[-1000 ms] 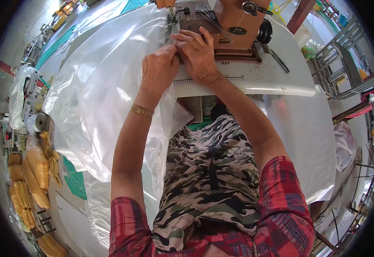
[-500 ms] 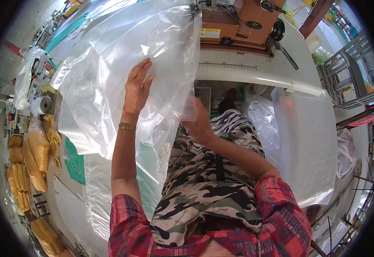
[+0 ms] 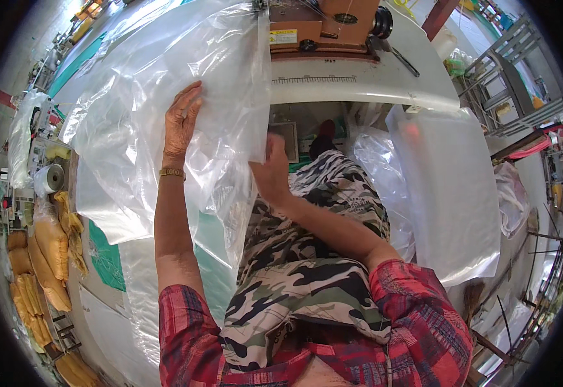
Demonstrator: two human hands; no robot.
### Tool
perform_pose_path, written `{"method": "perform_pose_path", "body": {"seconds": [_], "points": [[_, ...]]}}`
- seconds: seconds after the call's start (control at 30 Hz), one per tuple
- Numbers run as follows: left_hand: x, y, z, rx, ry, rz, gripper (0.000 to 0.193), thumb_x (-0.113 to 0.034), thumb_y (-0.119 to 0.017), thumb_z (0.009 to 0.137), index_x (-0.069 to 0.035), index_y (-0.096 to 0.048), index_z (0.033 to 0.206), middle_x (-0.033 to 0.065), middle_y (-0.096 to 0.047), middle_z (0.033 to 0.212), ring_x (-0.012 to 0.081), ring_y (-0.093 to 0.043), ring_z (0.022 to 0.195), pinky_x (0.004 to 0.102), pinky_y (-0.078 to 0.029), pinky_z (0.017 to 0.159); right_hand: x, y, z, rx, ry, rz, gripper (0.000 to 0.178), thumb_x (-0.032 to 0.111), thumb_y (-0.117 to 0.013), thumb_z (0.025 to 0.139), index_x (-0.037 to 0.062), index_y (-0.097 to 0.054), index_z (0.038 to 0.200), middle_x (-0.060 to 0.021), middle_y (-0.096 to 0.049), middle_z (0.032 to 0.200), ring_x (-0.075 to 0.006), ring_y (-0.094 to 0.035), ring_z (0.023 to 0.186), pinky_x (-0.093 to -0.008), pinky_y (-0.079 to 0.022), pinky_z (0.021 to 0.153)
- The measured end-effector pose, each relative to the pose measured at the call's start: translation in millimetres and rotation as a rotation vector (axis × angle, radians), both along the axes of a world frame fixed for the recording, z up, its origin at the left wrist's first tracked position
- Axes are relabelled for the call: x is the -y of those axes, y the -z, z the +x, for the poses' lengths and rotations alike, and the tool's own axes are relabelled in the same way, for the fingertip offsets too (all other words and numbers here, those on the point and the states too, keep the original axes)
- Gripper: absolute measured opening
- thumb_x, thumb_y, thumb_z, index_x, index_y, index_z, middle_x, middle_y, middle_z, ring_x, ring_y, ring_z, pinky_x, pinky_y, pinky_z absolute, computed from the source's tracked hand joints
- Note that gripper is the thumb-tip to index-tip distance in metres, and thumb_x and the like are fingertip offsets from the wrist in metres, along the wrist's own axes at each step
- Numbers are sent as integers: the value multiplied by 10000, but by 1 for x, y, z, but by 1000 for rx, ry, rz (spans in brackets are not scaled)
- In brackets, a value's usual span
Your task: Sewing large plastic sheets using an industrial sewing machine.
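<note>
A large clear plastic sheet (image 3: 133, 129) drapes from the sewing table over its near edge on my left. Its upper right corner lies under the front end of a brown sewing machine (image 3: 294, 37). My left hand (image 3: 181, 126) rests on top of the sheet, open, with the fingers stretched and the thumb apart. At the sheet's right edge, just above my knees, my right hand (image 3: 272, 169) is closed on that edge. Its fingers are a little blurred, and the fingertips are partly hidden.
A metal tool (image 3: 405, 62) lies on the white table (image 3: 365, 84) right of the machine. A stack of clear plastic sheets (image 3: 452, 193) hangs at my right. Yellow bundles (image 3: 50, 238) and a white roll (image 3: 50, 178) stand at the left. Metal frames (image 3: 513, 84) are at the far right.
The whole view has shifted, so everything sits further left and higher. The fingers of my right hand, earlier partly behind the sheet's edge, now show more beside it. My left hand stays on the sheet.
</note>
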State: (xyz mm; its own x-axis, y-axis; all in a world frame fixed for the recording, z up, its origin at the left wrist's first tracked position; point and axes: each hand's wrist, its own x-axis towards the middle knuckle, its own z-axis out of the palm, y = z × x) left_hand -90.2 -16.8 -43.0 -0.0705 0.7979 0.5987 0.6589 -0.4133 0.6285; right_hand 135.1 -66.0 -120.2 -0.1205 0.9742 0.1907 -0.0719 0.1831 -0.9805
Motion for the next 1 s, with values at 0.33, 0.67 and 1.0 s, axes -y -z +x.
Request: {"method": "perform_pose_path", "body": {"seconds": [0.33,0.67,1.0], "points": [[17,-4,8,55,-18,-21,265,-85,-624,936,-44,-640,1197,107,-636,1258,231,-585,1189,332,-444,1022,15,13,36,316,44,104,256,31,-508,899,-3,-470,1151,-144,-561,988,-237,-570,866,-340,-470,807],[94,-66,85,-224,114,-65,716,-253,-791,743,-66,-504,1372,147,-463,1448,318,-379,1384,479,-207,1169,38,-59,79,-496,-500,-135,104,60,-424,1020,26,-522,1015,-4,-521,838,-86,-456,719,-236,-410,679],[104,-56,164,-645,-186,175,486,-140,-621,784,-73,-596,1265,109,-526,1237,296,-527,1135,480,-376,1012,49,-81,84,-278,-375,-64,83,65,-470,1009,28,-539,1035,5,-514,791,-67,-464,700,-218,-408,641]]}}
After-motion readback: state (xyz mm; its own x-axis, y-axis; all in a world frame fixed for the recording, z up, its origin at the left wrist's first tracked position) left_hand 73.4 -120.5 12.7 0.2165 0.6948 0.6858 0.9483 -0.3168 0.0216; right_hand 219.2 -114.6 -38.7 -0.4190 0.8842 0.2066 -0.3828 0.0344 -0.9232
